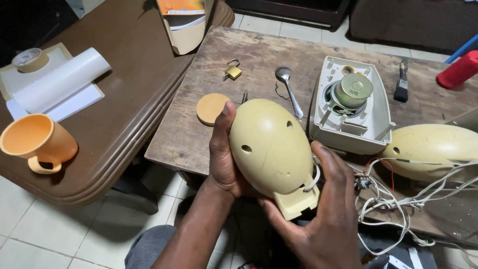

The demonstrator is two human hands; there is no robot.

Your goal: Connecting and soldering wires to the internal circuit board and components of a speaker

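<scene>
Both my hands hold a cream egg-shaped speaker shell [271,147] with two small holes and a squared base at its lower end. My left hand [224,154] wraps its left side, thumb up along the edge. My right hand [318,209] cups it from below and the right, next to a white cable leaving the base. A second cream egg-shaped shell [433,149] lies on the wooden table [199,134] at the right, amid tangled white wires [403,199]. Behind stands an opened white speaker housing [348,107] with its round driver showing.
On the wooden table lie a metal spoon [289,87], a small brass padlock [232,71], a round tan disc [211,108], a small brush [402,84] and a red cylinder [458,69]. A brown table at left carries an orange cup [37,142], rolled paper [62,79] and tape [29,60].
</scene>
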